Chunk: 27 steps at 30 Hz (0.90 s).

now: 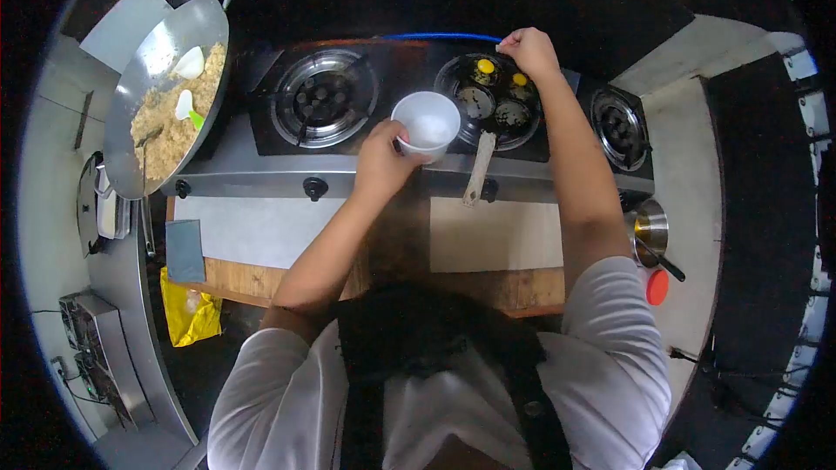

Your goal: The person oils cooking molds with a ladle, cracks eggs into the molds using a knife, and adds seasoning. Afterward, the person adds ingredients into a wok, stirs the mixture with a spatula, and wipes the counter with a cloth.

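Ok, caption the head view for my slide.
Left hand holds a white bowl, right hand near a pan with two yolks.

At the right hand [529,50], a pale speck [498,47] is showing, too small to identify; the white bowl [426,119] in the left hand [383,157] is hiding part of the pan [494,92].

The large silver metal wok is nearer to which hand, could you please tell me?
Left: the left hand grips a round white bowl to the right of the wok; the right hand is farther right, by the far edge of a round dark pan.
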Each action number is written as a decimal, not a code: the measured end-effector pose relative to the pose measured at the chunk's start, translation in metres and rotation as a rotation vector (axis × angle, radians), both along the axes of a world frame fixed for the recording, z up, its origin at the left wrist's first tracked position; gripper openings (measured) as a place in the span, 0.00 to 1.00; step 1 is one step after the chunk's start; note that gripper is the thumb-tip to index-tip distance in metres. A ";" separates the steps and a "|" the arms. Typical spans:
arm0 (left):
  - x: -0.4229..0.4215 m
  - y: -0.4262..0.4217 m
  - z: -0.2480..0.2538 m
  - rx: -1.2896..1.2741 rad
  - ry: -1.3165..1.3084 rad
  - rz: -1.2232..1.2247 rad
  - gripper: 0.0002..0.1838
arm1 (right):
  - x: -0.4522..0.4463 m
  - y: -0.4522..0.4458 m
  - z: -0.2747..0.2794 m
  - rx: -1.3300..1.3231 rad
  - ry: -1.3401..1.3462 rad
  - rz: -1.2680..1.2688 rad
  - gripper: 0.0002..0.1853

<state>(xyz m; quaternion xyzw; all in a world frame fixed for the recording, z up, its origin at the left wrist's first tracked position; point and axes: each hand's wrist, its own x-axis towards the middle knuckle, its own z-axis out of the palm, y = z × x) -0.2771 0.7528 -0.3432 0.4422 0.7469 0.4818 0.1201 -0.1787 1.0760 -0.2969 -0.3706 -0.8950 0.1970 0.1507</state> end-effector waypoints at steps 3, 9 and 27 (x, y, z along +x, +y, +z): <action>0.003 -0.001 0.004 -0.011 -0.004 0.002 0.23 | -0.004 0.005 -0.002 0.044 -0.003 -0.048 0.11; 0.003 -0.003 0.008 0.003 -0.008 0.008 0.23 | 0.000 -0.004 0.010 0.070 0.018 -0.039 0.08; -0.002 0.001 0.008 0.008 -0.020 0.013 0.22 | -0.008 -0.020 0.016 0.080 -0.128 -0.109 0.04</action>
